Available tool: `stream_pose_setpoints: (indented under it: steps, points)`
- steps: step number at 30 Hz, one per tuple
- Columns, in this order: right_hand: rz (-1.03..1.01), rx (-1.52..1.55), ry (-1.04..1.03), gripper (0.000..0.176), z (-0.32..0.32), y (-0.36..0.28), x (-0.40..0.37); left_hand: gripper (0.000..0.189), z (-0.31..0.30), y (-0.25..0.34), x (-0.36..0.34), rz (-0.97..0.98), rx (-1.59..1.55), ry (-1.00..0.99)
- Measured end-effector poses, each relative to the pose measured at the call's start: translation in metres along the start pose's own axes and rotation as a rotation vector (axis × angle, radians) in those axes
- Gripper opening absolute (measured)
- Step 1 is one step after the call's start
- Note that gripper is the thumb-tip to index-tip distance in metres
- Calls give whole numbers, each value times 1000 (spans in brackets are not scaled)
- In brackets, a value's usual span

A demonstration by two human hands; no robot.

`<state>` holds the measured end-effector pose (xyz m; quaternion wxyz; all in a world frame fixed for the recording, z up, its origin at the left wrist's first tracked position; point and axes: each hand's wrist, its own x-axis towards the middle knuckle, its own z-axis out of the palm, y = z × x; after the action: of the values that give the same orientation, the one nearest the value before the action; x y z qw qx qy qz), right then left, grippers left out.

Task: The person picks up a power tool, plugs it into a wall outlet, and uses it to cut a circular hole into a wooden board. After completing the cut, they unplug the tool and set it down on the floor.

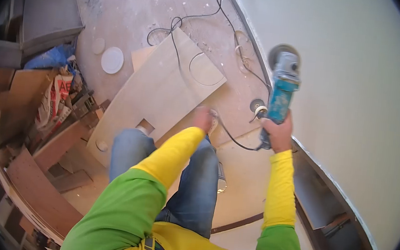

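Note:
My right hand (279, 131) is wrapped round the rear body of a teal angle grinder (281, 92). The grinder points away from me, its disc (284, 52) overlapping the edge of the pale panel on the right. A black power cord (232, 137) runs from the tool's back end toward my left hand (204, 119). That hand hovers low in front of my knees, over the edge of a pale wooden board (147, 92). Motion smears its fingers, so I cannot tell whether they grip the cord. The board has a circle marked near one corner and a square cutout.
A large pale panel (353, 102) fills the right side. Black cable (216, 12) loops across the dusty floor near a round white lid (112, 60). A loose disc (256, 104) lies below the grinder. Wood offcuts (40, 186), sacks (56, 97) and a grey cabinet (50, 14) crowd the left.

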<state>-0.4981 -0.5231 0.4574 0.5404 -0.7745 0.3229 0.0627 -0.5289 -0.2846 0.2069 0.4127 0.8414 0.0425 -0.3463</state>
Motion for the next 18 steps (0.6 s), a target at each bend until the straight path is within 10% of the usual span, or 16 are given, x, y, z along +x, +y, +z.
stream_pose_setpoints:
  steps: [3,6,10,13,18]
  points:
    - [-79,-108,45,49,-43,-18,0,27,66,110,-12,455,-477,-203]
    - [-143,-199,95,47,-59,-26,-3,29,87,163,-22,512,-647,-519]
    - [-177,-377,98,45,-41,7,17,74,118,85,8,418,-321,-221]
    - [-205,-387,35,48,-6,71,53,74,85,31,33,77,-314,-207]
    - [-314,-572,-6,57,70,139,105,69,47,-34,60,215,-365,-271]
